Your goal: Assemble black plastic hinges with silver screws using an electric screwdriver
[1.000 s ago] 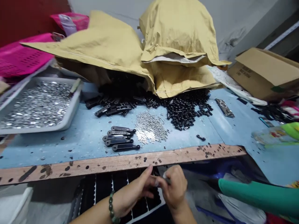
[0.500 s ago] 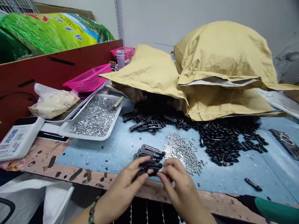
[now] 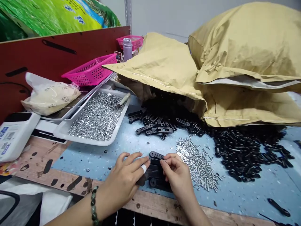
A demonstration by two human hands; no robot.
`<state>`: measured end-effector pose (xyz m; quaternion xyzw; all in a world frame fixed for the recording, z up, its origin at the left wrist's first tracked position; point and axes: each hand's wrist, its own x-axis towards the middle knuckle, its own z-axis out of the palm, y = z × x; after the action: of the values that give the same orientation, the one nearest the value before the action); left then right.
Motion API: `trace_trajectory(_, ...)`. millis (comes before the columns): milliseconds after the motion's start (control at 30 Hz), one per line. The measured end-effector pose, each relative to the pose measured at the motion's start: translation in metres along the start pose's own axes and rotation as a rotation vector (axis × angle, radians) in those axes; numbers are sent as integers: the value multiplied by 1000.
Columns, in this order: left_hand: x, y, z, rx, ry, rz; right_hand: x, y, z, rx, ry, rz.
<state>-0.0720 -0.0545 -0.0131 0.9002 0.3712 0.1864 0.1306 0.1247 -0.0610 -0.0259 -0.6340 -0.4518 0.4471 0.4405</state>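
Observation:
Several slotted black plastic arms [image 3: 156, 155] lie side by side at the front of the blue mat, between my two hands. My left hand [image 3: 128, 177], with a white band on one finger, reaches over their left ends. Its fingers are stretched out and touch the arms; a dark blurred piece shows under its thumb side. At the right end of the farthest arm, my right hand [image 3: 178, 174] has thumb and fingertips pinched together. Whatever is between those fingertips is too small to make out. Beside it lies a pile of small silver pins [image 3: 202, 166] with washers.
A white tray [image 3: 103, 143] of small metal pieces stands left, near a pink basket [image 3: 94, 70]. Behind, paper sacks [image 3: 169, 62] spill black parts. Short black pieces [image 3: 237, 153] are heaped right; a single black arm [image 3: 278, 207] lies front right.
My left hand has left its pinch at the front edge and spread over the arms. My right hand has shifted to the farthest arm's end. The view has turned and moved closer.

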Motion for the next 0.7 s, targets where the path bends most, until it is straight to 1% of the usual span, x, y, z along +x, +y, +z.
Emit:
trace_trajectory(100, -1, -1, -1, 1, 7, 16, 1, 0, -1, 5, 14, 21)
trace_trajectory(200, -1, -3, -2, 2, 4, 23, 2, 1, -1, 5, -5, 37)
trace_trajectory(333, 2, -3, -3, -9, 1, 29, 2, -1, -2, -59, -31, 16)
trace_trajectory(433, 5, -2, -3, -9, -8, 32, 2, -4, -3, -191, -39, -55)
trace_trajectory(567, 9, 0, 1, -14, -31, 21, 5, -10, -3, -461, -47, -201)
trace_trajectory(700, 9, 0, 3, -10, -9, 20, 10, -10, -8, -705, -66, -270)
